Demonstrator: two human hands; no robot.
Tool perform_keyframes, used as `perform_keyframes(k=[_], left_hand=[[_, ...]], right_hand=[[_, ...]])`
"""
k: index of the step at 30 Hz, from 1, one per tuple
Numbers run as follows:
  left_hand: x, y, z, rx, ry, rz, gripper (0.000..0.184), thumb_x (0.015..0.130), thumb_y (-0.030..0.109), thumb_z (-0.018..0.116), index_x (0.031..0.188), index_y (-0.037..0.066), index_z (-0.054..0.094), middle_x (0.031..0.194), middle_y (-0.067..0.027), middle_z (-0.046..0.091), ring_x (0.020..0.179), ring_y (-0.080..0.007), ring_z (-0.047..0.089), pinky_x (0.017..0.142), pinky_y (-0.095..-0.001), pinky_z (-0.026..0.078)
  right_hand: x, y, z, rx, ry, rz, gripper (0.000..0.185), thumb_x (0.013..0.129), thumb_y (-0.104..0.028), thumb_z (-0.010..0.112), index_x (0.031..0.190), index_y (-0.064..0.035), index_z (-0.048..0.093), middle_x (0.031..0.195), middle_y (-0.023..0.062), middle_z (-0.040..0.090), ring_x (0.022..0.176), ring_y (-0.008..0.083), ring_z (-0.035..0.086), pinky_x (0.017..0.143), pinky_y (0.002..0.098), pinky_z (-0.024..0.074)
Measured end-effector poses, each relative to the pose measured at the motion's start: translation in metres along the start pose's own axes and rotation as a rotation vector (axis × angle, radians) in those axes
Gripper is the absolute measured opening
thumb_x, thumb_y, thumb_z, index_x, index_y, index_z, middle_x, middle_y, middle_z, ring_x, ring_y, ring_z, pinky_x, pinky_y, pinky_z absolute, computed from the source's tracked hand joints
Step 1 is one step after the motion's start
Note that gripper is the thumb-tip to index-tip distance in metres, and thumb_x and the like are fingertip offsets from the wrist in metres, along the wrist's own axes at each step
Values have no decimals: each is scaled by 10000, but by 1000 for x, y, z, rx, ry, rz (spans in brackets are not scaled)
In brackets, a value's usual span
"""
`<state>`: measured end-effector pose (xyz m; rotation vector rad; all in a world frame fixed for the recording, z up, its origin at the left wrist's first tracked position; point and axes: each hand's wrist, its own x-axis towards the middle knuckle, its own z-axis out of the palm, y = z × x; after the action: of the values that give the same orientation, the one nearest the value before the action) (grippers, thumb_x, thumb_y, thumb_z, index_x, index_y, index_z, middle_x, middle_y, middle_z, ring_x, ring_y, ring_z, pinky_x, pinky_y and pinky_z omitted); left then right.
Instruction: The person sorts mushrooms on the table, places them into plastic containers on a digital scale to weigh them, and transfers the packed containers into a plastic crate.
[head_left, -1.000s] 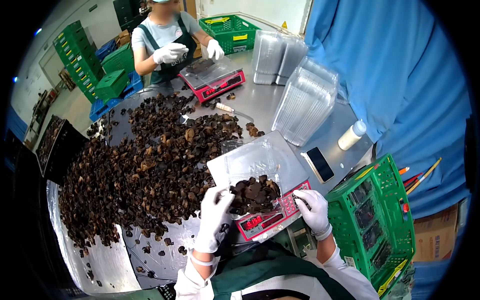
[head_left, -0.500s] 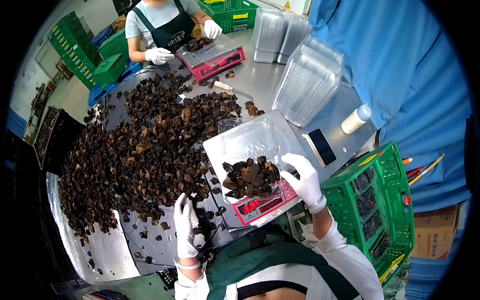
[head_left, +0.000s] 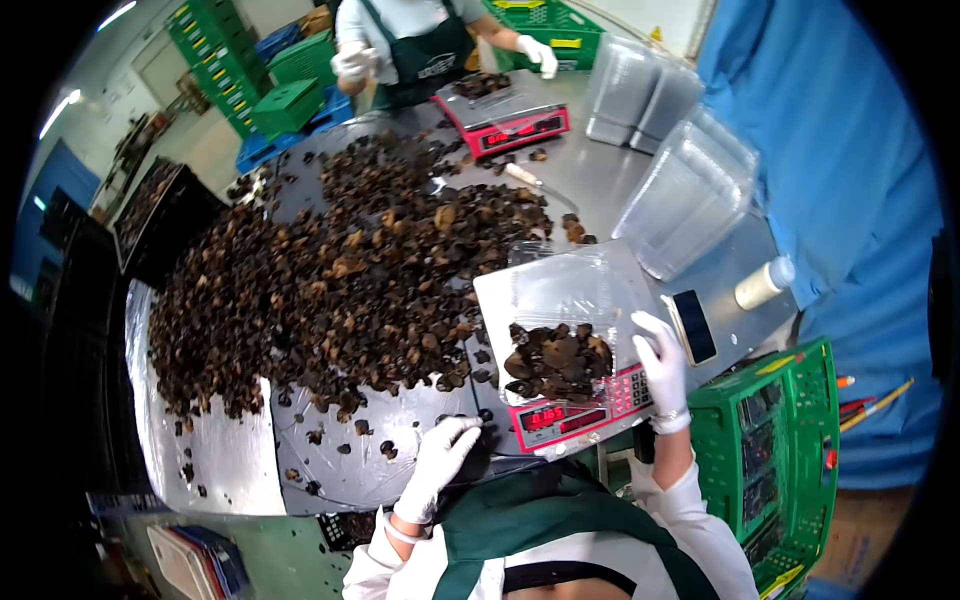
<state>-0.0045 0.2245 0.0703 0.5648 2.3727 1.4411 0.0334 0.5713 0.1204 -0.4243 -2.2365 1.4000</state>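
Note:
My left hand [head_left: 442, 462], in a white glove, is over the table's near edge, left of the scale; its fingers are together, and what they hold, if anything, is hidden. My right hand [head_left: 662, 366], also gloved, hovers at the right side of the red and white scale [head_left: 580, 420] with fingers apart and nothing in them. On the scale lies an open clear plastic box [head_left: 565, 290] with dark dried fungus pieces [head_left: 560, 362] in its near half. The red display seems to read 0.165. A wide heap of fungus [head_left: 340, 280] spreads to the left.
Across the table, a gloved co-worker [head_left: 430, 50] stands at a second scale [head_left: 515, 132]. Stacked clear boxes [head_left: 685, 190], a phone [head_left: 692, 326] and a bottle [head_left: 764, 283] lie at the right. A green crate [head_left: 815, 450] holds packed boxes. A handled tool [head_left: 524, 175] lies beyond the heap.
My left hand went from the box to the table on the left. My right hand lifted off the scale's keys. The display changed from 0.150 to 0.165, and the view shifted.

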Motion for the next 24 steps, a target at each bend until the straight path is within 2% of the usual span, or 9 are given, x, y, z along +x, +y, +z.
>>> perform_keyframes(k=[3,6,7,10,11,15,16,19,24], left_hand=[[-27,-30,-7,-288,-163,-269,218,920,210,617,1008,21,685,903,-61,685,822,-147,623,756,-278,488],[-41,-61,-16,-248,79,-379,209,903,207,635,961,14,693,831,-48,688,764,-131,614,719,-274,488],[-42,-76,-18,-191,239,-363,188,894,188,642,905,6,686,789,-62,676,750,-124,606,703,-281,485],[-31,-94,-19,92,507,-203,122,842,134,675,838,16,646,768,-124,631,706,-243,617,666,-326,483],[-27,-93,-16,128,487,-187,118,810,131,695,851,30,649,809,-133,625,755,-300,614,695,-352,486],[-7,-66,-3,390,282,92,397,730,219,761,1076,64,642,928,-117,607,887,-298,579,775,-402,479],[-5,-60,0,465,212,43,436,715,220,765,1103,66,638,957,-113,584,903,-297,564,780,-405,475],[3,-69,10,513,187,57,365,738,185,740,1066,60,639,934,-115,569,884,-306,556,775,-401,473],[1,-85,6,155,343,-15,135,792,80,660,910,29,619,892,-136,595,861,-325,589,777,-384,478]], right_hand=[[-16,2,-16,-95,-4,90,265,882,-45,583,1137,12,628,1139,108,630,1056,196,600,925,295,457],[-26,13,-22,-106,-3,121,255,884,-33,578,1129,17,630,1103,100,641,1011,184,615,907,286,464],[-28,17,-23,-106,14,114,251,884,-29,580,1125,20,630,1085,97,645,994,177,621,892,280,470],[-30,9,-14,-104,6,104,244,879,-25,591,1116,13,635,1071,92,645,975,167,620,858,276,481],[-30,4,-12,-104,3,100,244,879,-25,591,1116,13,635,1071,92,645,975,167,620,858,276,481],[-27,-7,-3,-205,-44,32,243,868,-28,609,1107,-8,642,1050,94,644,955,188,624,833,289,490],[-27,-7,-1,-216,-48,-9,243,864,-29,613,1105,-15,644,1045,96,644,948,195,625,826,292,492],[-28,-10,1,-270,-60,-11,240,849,-37,625,1086,-10,646,1043,113,648,955,228,630,843,309,488],[-34,-6,-3,-314,-62,-11,234,843,-48,630,1073,-10,647,1025,120,652,950,245,630,851,318,481]])
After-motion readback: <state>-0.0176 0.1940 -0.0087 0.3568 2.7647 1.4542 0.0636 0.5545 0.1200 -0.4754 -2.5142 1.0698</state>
